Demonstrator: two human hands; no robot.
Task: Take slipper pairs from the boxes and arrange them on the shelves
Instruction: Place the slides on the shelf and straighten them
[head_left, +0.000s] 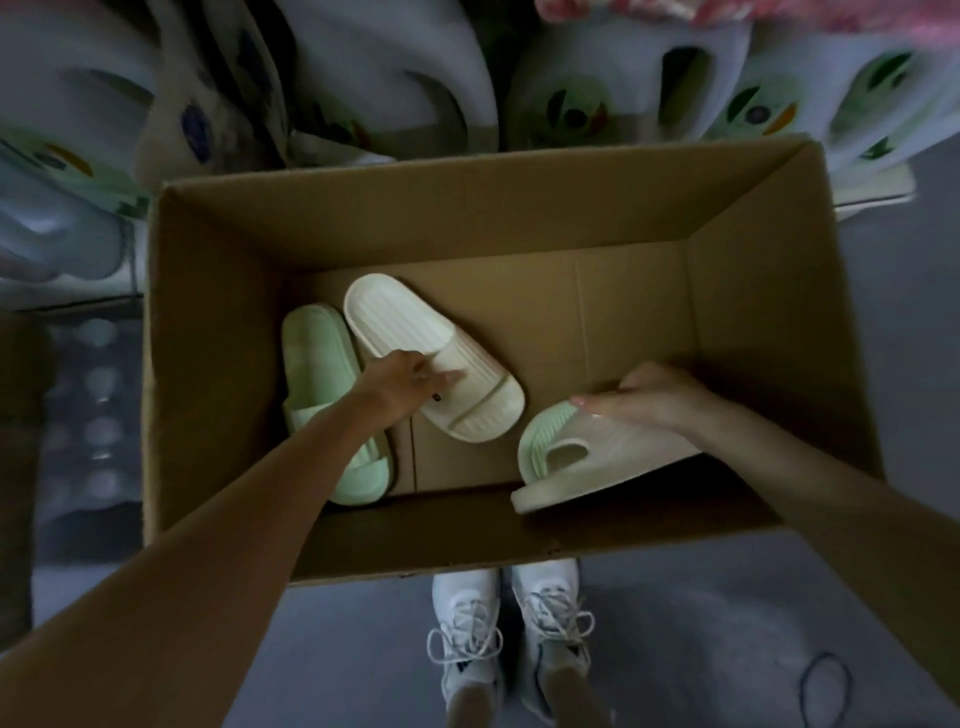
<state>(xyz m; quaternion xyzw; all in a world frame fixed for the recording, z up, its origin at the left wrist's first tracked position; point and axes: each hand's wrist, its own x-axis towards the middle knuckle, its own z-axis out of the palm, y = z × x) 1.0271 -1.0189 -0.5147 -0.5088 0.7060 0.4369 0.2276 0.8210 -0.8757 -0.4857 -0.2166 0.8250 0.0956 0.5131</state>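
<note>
Left hand fingers lie flat on cream slipper strap in box; green slipper just left of them. Right hand grips stacked slippers at box's near edge.

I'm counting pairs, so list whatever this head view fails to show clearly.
Head view:
1. Flat green slipper: strap partly covered by the left forearm.
2. Held green slipper: mostly hidden behind the held cream slipper in the right hand.
3. Left hand on the flat cream slipper: gripping or only touching, too dim to tell.
4. Printed slippers beyond the box: blurred.
</note>
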